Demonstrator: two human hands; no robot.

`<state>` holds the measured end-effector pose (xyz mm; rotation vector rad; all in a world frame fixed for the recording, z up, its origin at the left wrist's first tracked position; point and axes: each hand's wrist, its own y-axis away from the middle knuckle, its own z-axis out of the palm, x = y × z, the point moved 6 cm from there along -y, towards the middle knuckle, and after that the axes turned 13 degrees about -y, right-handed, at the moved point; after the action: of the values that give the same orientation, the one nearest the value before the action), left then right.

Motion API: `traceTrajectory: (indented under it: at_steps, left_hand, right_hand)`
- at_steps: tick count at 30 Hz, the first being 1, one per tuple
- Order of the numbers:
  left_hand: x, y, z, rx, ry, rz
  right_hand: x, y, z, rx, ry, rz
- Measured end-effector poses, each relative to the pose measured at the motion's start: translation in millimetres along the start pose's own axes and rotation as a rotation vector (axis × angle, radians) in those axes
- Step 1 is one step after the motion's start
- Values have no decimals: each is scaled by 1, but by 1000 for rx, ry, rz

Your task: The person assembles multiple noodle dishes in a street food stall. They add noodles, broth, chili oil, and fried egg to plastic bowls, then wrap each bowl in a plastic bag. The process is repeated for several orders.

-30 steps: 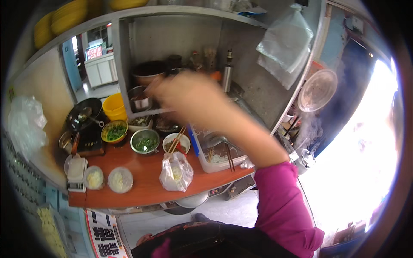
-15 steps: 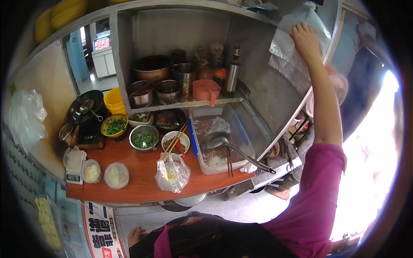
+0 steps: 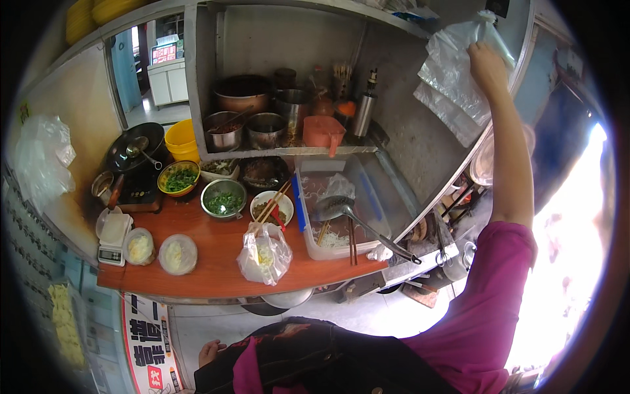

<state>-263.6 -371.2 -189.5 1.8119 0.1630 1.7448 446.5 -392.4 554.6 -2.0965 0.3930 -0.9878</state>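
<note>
My right arm is raised to the upper right, and my right hand (image 3: 489,69) has its fingers closed on a clear plastic bag (image 3: 453,72) from a bunch hanging on the cabinet's side. Low beside my apron, my left hand (image 3: 210,352) hangs with its fingers loosely apart, holding nothing that I can see. At the counter's front edge stands a bowl wrapped in a plastic bag (image 3: 264,255), with pale and yellow food showing through. Behind it is a white bowl (image 3: 272,209) of minced topping with chopsticks and a red spoon.
A clear tub (image 3: 315,252) holds white noodles, with a strainer ladle (image 3: 336,207) and chopsticks across it. Bowls of greens (image 3: 223,202), a wok (image 3: 128,154), a scale (image 3: 111,255) and two lidded tubs (image 3: 178,255) stand leftward. Pots and a pink jug (image 3: 321,132) line the shelf (image 3: 289,154).
My right hand has pulled at the hanging bags, which now slant and bunch up by my fingers. My view has shifted slightly. My left hand stays low by my side.
</note>
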Motion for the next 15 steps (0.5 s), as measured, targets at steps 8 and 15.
traceTrajectory:
  at_steps: [8, 15]
  left_hand:
    - [136, 22, 48, 51, -58, 154]
    - [300, 64, 153, -602, 217, 795]
  right_hand:
    - [-224, 56, -77, 200, -364, -600]
    - [-487, 186, -209, 54, -1507, -947]
